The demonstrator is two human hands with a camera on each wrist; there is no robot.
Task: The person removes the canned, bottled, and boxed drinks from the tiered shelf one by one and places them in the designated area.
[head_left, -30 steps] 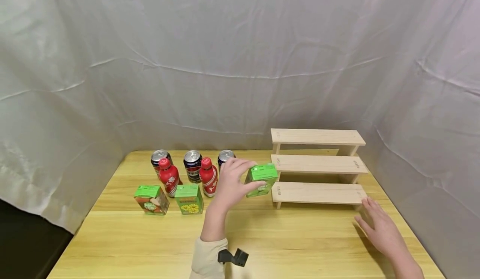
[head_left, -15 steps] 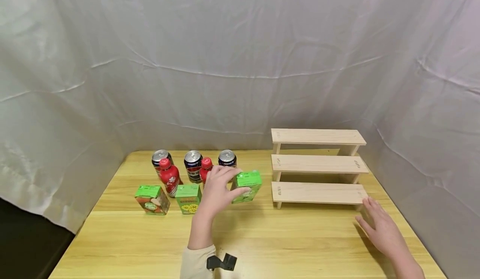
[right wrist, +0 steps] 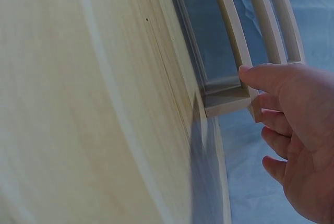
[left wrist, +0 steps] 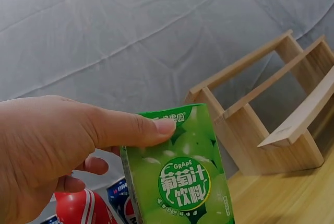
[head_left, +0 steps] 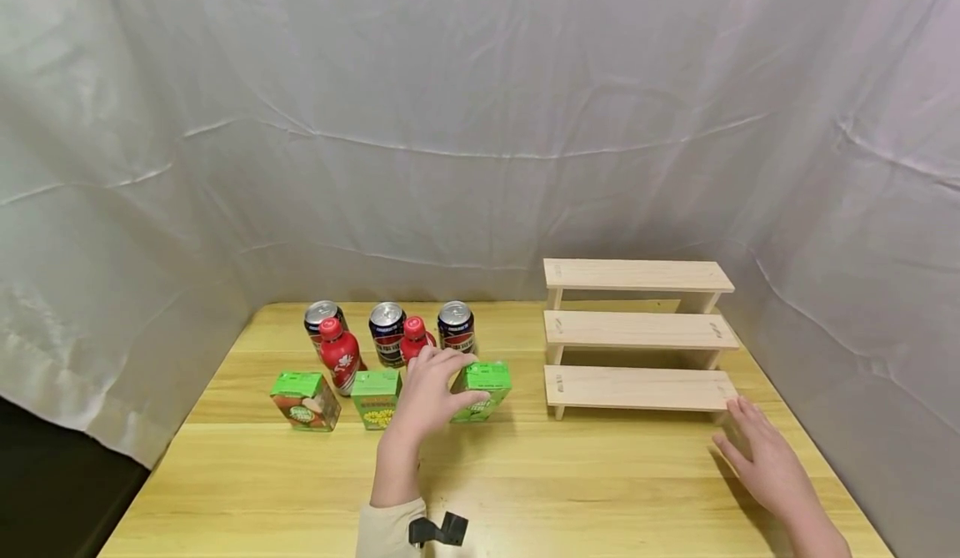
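My left hand (head_left: 427, 395) holds a green grape juice box (left wrist: 182, 177), thumb across its front. In the head view the juice box is low over the table or on it; I cannot tell which. To its left stands a green juice box with yellow flowers (head_left: 377, 412), partly behind my hand. A red-brown juice box with a green top (head_left: 306, 404) is farther left. My right hand (head_left: 768, 462) lies with extended fingers at the right front corner of a three-step wooden shelf (head_left: 637, 387); its fingertips seem to touch the lowest board.
Three dark blue cans (head_left: 387, 333) stand in a row at the back left of the wooden table (head_left: 585, 491). Ahead of them are two red bottles (head_left: 341, 362), one partly hidden by my left hand. A grey cloth (head_left: 480, 166) surrounds the table's back and sides.
My left hand has moved left and down with the grape juice box, away from the shelf and into line with the other boxes. The right hand has stayed in place.
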